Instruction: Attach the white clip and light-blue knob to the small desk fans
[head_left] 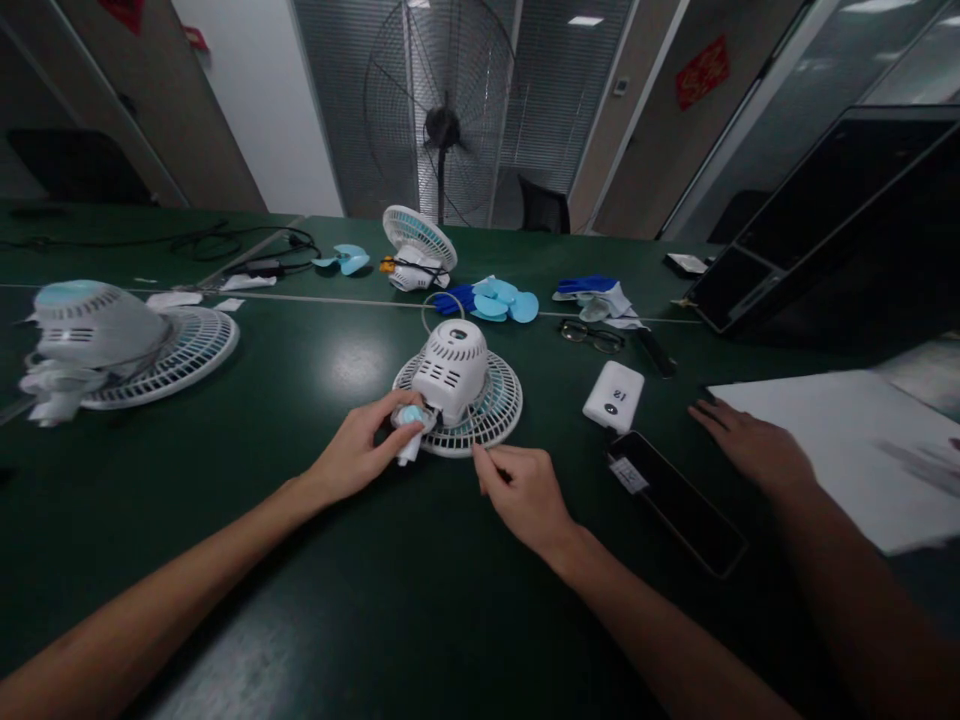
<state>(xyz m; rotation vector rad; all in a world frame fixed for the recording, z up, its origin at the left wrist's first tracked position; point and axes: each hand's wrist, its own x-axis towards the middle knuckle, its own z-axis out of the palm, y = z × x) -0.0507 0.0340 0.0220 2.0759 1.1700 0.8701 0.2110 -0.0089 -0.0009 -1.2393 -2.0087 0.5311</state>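
Observation:
A small white fan [456, 362] lies face down on the green table in front of me, its motor housing up and its round grille [507, 398] flat below. My left hand [367, 440] is closed on a white and light-blue piece [411, 415] at the housing's near left side. Close to the grille's front rim, my right hand [525, 490] pinches its thumb and finger together; whatever is between them is too small to make out. A thin cable [442, 296] loops behind the housing.
Another face-down fan [105, 335] lies left; a third fan [416, 255] stands behind. Light-blue blades [504, 299], gloves [596, 295], glasses [592, 335], a white power bank [614, 395] and a phone [679, 500] lie around. Another person's hand [754, 445] rests by white paper [840, 440] at right.

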